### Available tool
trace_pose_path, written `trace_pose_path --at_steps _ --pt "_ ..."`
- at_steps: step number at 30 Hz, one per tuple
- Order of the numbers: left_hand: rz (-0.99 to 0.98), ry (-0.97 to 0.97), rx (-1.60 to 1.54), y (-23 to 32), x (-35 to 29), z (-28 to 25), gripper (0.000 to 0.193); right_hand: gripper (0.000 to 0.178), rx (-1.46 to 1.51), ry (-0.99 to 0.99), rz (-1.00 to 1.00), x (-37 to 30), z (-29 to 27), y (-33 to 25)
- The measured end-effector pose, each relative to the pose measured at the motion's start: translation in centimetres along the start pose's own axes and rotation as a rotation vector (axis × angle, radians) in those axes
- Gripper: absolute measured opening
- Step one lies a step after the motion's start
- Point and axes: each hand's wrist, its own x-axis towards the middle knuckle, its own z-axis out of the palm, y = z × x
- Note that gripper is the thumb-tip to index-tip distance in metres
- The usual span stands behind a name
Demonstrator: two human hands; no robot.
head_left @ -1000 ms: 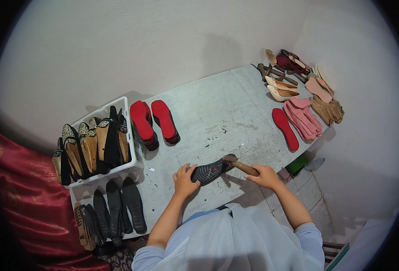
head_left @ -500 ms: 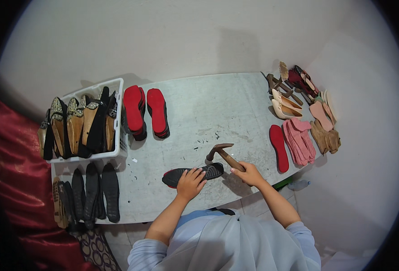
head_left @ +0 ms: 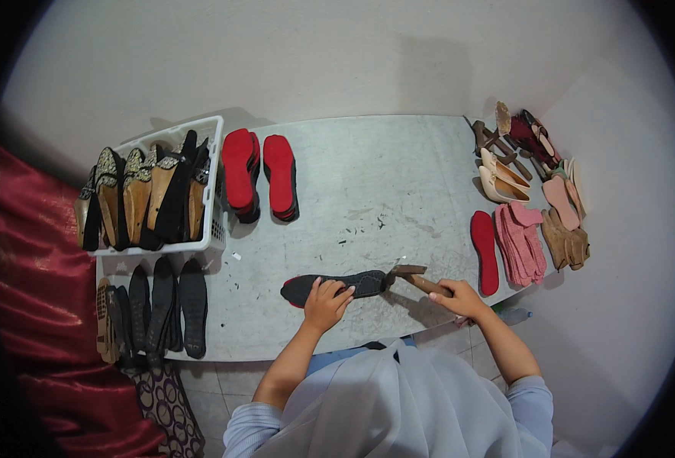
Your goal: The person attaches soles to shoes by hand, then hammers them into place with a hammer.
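A black shoe sole (head_left: 368, 283) lies sideways on the table, with a sliver of red showing under its left end. My left hand (head_left: 327, 305) presses on its middle, fingers over the top and near edge. In my right hand (head_left: 462, 300) is a hammer (head_left: 427, 284), gripped by its wooden handle. The hammer's head is at the sole's right end; I cannot tell whether the two touch.
At the back left, a white basket (head_left: 217, 183) holds embellished shoes beside stacked red insoles (head_left: 279, 172). More black soles (head_left: 193, 309) line the left front. Rightward lie a red insole (head_left: 484, 252), pink pieces (head_left: 517, 243), cream shoes (head_left: 503, 177) and tools (head_left: 497, 141).
My right hand has moved right, and the hammer's head has turned and come down from above the sole to its right end. My left hand stays on the sole. The view has shifted slightly.
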Motion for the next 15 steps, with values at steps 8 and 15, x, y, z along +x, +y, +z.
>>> trace_pose_path --at_steps 8,15 --pt "-0.064 -0.027 -0.061 1.1 -1.6 1.6 0.03 0.049 0.046 -0.077 -0.046 2.9 1.2 1.6" --pt "-0.164 0.0 -0.067 2.1 -1.8 1.6 0.028 0.051 -0.064 -0.293 -0.114 6.4 -1.9 0.6"
